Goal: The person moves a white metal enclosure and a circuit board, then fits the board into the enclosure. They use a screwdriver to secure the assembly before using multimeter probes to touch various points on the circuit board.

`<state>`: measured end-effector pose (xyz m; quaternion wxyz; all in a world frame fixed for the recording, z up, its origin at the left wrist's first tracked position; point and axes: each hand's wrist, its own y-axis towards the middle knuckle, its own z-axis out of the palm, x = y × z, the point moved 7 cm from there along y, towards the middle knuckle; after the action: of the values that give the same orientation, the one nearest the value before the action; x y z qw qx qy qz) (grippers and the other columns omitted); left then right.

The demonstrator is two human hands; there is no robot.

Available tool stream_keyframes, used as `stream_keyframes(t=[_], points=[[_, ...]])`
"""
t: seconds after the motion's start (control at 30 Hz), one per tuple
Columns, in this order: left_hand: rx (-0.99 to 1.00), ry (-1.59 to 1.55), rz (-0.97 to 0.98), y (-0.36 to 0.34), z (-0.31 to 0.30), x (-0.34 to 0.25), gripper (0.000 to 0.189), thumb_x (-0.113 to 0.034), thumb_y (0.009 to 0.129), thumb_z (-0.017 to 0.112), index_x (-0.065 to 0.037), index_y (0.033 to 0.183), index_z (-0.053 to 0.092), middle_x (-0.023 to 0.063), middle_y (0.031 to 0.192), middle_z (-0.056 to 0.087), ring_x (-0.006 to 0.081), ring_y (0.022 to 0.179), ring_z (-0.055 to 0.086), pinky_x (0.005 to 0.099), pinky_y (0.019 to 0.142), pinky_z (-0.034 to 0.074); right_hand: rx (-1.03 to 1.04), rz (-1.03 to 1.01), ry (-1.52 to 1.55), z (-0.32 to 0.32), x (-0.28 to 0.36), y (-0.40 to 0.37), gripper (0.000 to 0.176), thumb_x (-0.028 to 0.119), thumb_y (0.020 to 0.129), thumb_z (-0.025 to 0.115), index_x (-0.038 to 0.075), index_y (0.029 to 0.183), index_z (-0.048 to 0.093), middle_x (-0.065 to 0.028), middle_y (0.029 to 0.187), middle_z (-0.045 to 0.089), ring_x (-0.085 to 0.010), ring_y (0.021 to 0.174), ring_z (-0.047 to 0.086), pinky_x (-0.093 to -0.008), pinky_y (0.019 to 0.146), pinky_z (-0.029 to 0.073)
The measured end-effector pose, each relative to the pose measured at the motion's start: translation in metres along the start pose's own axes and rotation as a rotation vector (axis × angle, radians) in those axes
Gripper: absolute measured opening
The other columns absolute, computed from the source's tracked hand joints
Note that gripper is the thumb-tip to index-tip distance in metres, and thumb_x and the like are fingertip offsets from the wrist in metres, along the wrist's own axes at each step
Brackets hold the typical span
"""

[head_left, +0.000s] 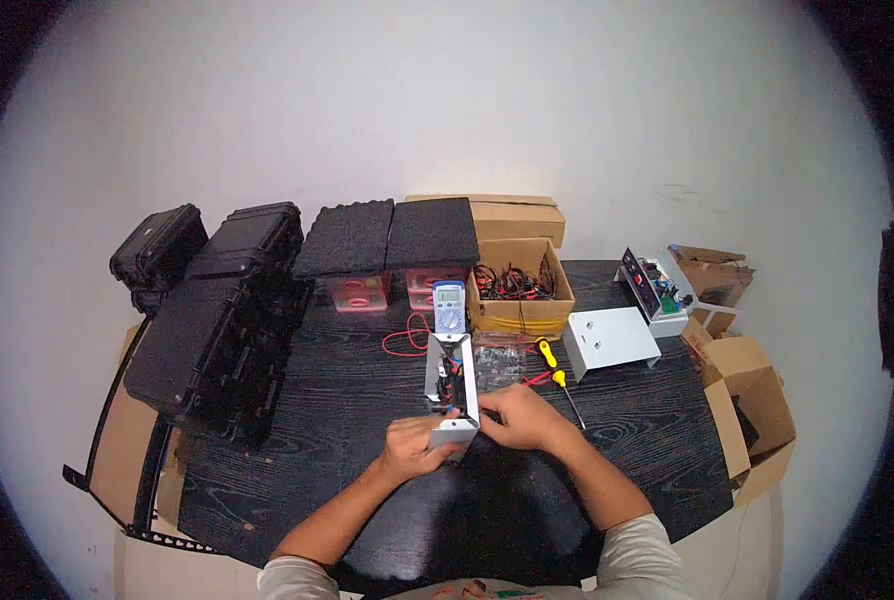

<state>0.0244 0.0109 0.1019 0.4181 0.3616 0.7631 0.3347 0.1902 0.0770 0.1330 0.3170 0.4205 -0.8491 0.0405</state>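
Note:
A narrow white metal housing point(470, 385) with wires and dark parts inside stands at the middle of the black table. My left hand point(414, 447) is closed on its near left corner, the thumb along the near end face. At the housing's right side is my right hand point(516, 417), its fingers bent together against the wall; the fingertips are partly hidden. Just beyond the housing stands a blue and white multimeter point(450, 307), with a red lead point(401, 343) looped to its left. Yellow and black screwdrivers point(560, 379) lie to the right, beside a clear bag of small parts point(500, 362).
Black hard cases point(189, 345) stack at the left. Foam-topped red drawers point(359, 292) and a cardboard box of cables point(522, 312) stand behind. A white cover point(613, 342) and an opened device with circuit boards point(657, 290) sit right, near open cartons point(757, 400).

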Motion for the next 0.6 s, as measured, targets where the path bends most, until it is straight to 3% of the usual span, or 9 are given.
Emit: stream_keyframes(t=[0.17,0.2,0.3,0.33,0.43,0.47,0.6], points=[[-0.115,0.015,0.018,0.014,-0.020,-0.003,0.035,-0.029,0.077,0.091,0.000,0.089,0.074,0.0205,0.098,0.078,0.0366,0.095,0.078,0.0431,0.085,0.063,-0.146,-0.125,-0.019,0.003,0.009,0.003,0.019,0.018,0.090,0.067,0.005,0.104,0.073,-0.0171,0.091,0.073,-0.0375,0.080,0.071,-0.0447,0.072,0.056],[-0.127,-0.017,0.030,0.004,-0.022,0.010,0.046,-0.037,0.078,0.091,0.000,0.098,0.072,0.0184,0.099,0.076,0.0343,0.099,0.076,0.0419,0.087,0.063,-0.148,-0.119,-0.020,0.005,0.010,0.003,0.019,0.018,0.091,0.067,0.005,0.103,0.073,-0.0168,0.091,0.073,-0.0375,0.082,0.071,-0.0448,0.074,0.056],[-0.182,-0.076,-0.198,0.026,-0.037,-0.004,0.053,-0.037,0.082,0.089,0.002,0.110,0.067,0.0174,0.115,0.068,0.0300,0.110,0.071,0.0396,0.091,0.061,-0.158,-0.105,-0.020,0.007,0.018,0.005,0.017,0.018,0.091,0.067,0.005,0.101,0.072,-0.0162,0.092,0.073,-0.0377,0.085,0.071,-0.0452,0.076,0.057],[-0.188,-0.205,-0.344,0.027,-0.035,-0.004,0.056,-0.033,0.085,0.087,0.000,0.124,0.064,0.0163,0.131,0.056,0.0278,0.122,0.062,0.0383,0.095,0.059,-0.163,-0.102,-0.021,0.008,0.019,0.005,0.017,0.018,0.092,0.067,0.005,0.101,0.072,-0.0161,0.092,0.072,-0.0379,0.086,0.071,-0.0454,0.076,0.057],[-0.089,-0.269,-0.497,0.040,-0.035,-0.014,0.052,-0.027,0.087,0.085,-0.003,0.129,0.066,0.0180,0.139,0.051,0.0285,0.130,0.057,0.0378,0.096,0.059,-0.173,-0.104,-0.030,0.007,0.021,0.005,0.016,0.018,0.092,0.067,0.004,0.098,0.071,-0.0160,0.091,0.072,-0.0381,0.086,0.071,-0.0460,0.077,0.056],[-0.013,-0.280,-0.515,0.040,-0.032,-0.013,0.044,-0.021,0.091,0.079,-0.007,0.132,0.069,0.0215,0.149,0.046,0.0336,0.140,0.050,0.0434,0.107,0.052,-0.176,-0.105,-0.034,0.007,0.022,0.004,0.015,0.018,0.092,0.067,0.004,0.097,0.071,-0.0160,0.090,0.071,-0.0381,0.086,0.070,-0.0462,0.076,0.056],[0.065,-0.188,-0.407,0.045,-0.032,-0.017,0.035,-0.016,0.094,0.073,-0.005,0.128,0.072,0.0282,0.163,0.034,0.0405,0.152,0.037,0.0475,0.121,0.034,-0.186,-0.124,-0.047,0.007,0.022,0.004,0.013,0.016,0.091,0.066,0.004,0.095,0.069,-0.0162,0.089,0.070,-0.0383,0.086,0.070,-0.0468,0.076,0.056]])
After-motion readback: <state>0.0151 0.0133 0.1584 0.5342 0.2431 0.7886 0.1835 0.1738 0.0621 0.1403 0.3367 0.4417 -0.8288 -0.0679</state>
